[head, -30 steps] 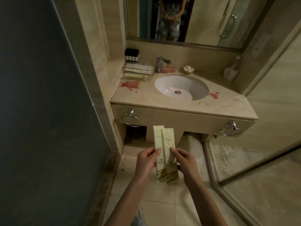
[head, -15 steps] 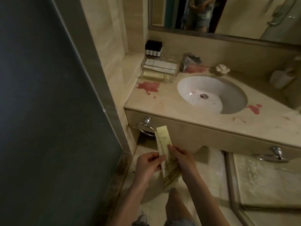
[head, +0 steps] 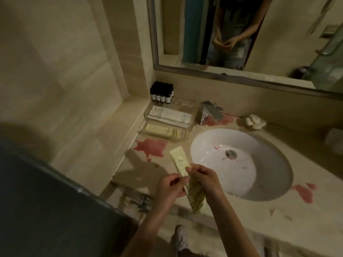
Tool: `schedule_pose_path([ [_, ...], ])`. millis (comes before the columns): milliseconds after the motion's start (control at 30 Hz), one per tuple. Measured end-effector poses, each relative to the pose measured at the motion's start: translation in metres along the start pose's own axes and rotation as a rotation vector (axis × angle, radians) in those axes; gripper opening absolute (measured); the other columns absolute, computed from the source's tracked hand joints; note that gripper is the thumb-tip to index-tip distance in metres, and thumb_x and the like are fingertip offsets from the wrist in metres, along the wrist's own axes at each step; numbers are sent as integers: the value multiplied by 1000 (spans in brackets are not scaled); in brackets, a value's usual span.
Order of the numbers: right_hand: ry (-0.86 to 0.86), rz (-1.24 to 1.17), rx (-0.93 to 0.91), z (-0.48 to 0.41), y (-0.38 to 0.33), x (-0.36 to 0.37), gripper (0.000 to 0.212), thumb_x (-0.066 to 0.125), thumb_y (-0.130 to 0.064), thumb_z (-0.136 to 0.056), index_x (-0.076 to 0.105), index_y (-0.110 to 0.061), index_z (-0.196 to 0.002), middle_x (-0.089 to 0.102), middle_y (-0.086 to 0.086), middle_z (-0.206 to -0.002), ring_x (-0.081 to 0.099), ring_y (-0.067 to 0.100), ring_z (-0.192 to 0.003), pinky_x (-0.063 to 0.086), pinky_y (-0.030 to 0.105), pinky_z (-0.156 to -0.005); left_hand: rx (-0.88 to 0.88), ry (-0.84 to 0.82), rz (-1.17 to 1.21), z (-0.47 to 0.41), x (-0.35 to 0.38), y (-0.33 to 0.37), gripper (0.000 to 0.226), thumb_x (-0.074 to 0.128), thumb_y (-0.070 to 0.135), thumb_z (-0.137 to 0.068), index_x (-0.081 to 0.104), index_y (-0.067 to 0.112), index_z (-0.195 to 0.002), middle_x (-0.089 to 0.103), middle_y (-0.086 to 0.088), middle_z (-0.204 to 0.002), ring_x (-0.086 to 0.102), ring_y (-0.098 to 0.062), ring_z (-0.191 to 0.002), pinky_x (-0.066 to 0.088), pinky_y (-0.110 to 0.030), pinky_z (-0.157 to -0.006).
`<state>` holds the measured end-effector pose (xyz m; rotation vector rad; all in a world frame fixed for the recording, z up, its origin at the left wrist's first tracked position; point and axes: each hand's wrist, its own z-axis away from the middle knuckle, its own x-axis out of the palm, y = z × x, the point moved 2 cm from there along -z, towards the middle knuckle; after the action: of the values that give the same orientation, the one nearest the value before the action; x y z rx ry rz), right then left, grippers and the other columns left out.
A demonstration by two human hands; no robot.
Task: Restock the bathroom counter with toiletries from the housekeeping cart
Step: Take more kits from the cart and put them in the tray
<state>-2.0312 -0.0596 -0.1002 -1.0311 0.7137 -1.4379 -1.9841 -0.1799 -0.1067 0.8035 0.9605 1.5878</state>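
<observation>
Flat sachets (head: pixel 179 162) pinched mid-length by left hand (head: pixel 169 190) and right hand (head: pixel 206 181); judged light, floppy, slick; edges best gripped.

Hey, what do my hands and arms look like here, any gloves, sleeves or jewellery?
The left hand and right hand are bare, no gloves. Both forearms are uncovered as far as the frame shows, with no sleeve in view. No watch, bracelet or ring shows, though the picture is dim and slightly blurred.

On counter (head: pixel 232 208): clear tray (head: pixel 185 108), dark bottles (head: pixel 161 92), red stains (head: pixel 151 148).
</observation>
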Motion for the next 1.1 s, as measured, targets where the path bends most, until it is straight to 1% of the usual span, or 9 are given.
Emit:
schedule_pose_path([
  [300, -119, 299, -48, -92, -16, 24, 19, 60, -4, -91, 75, -16, -90, 72, -10, -78, 65, 0, -66, 49, 11, -58, -109, 233, 284, -75, -16, 22, 28, 64, 14, -91, 61, -3, -114, 70, -12, -96, 70, -21, -84, 59, -28, -70],
  [433, -142, 439, -74, -122, -11, 31, 20, 62, -4, -89, 75, -18, -95, 73, -4, -90, 65, 4, -73, 51, 15, -64, -95, 364, 318, -103, -34, 30, 33, 65, 13, -90, 60, 2, -121, 69, -17, -104, 71, -17, -77, 55, -20, -56],
  [567, -134, 620, -133, -155, -18, 33, 18, 64, -16, -90, 75, -30, -93, 70, -15, -91, 65, 4, -80, 53, 25, -75, -114, 312, 388, -135, -36, 39, 32, 63, 9, -90, 59, -3, -120, 68, -19, -102, 70, -12, -67, 51, -18, -49],
  [633, -86, 731, -209, -173, -26, 35, 15, 63, -21, -91, 74, -31, -95, 68, -19, -91, 63, 1, -80, 51, 23, -75, -133, 296, 434, -151, -40, 42, 34, 61, 6, -91, 56, -3, -123, 66, -22, -111, 70, -17, -77, 53, -20, -48],
  [700, -24, 823, -288, -194, -34, 41, 16, 62, -25, -93, 74, -26, -103, 70, -13, -99, 62, 2, -82, 50, 21, -73, -164, 295, 477, -168, -48, 41, 33, 59, 5, -92, 55, -3, -124, 64, -21, -118, 67, -24, -94, 60, -27, -57],
  [767, -6, 926, -360, -218, -39, 52, 20, 60, -24, -94, 72, -23, -109, 71, -9, -106, 63, 4, -86, 48, 20, -73, -199, 310, 506, -185, -59, 40, 35, 58, 4, -92, 52, -3, -125, 61, -22, -121, 64, -27, -97, 60, -29, -60],
  [833, -49, 1057, -394, -242, -38, 66, 22, 59, -22, -94, 71, -22, -113, 70, -5, -113, 65, 11, -97, 48, 23, -78, -238, 337, 500, -202, -72, 38, 35, 59, 4, -91, 53, -2, -125, 60, -22, -121, 63, -28, -98, 61, -31, -59],
  [1000, -228, 1435, -405, -283, -27, 95, 32, 57, -25, -95, 61, -24, -127, 60, -5, -130, 56, 16, -115, 45, 28, -91, -281, 412, 445, -227, -97, 30, 12, 61, 9, -91, 59, 8, -103, 63, -23, -113, 62, -36, -106, 59, -28, -54],
  [1100, -292, 1534, -421, -297, -22, 104, 34, 56, -21, -95, 60, -23, -129, 57, -3, -133, 54, 17, -117, 47, 30, -90, -257, 416, 411, -235, -104, 23, 22, 63, 13, -91, 60, 7, -111, 62, -25, -113, 61, -42, -105, 58, -30, -49],
])
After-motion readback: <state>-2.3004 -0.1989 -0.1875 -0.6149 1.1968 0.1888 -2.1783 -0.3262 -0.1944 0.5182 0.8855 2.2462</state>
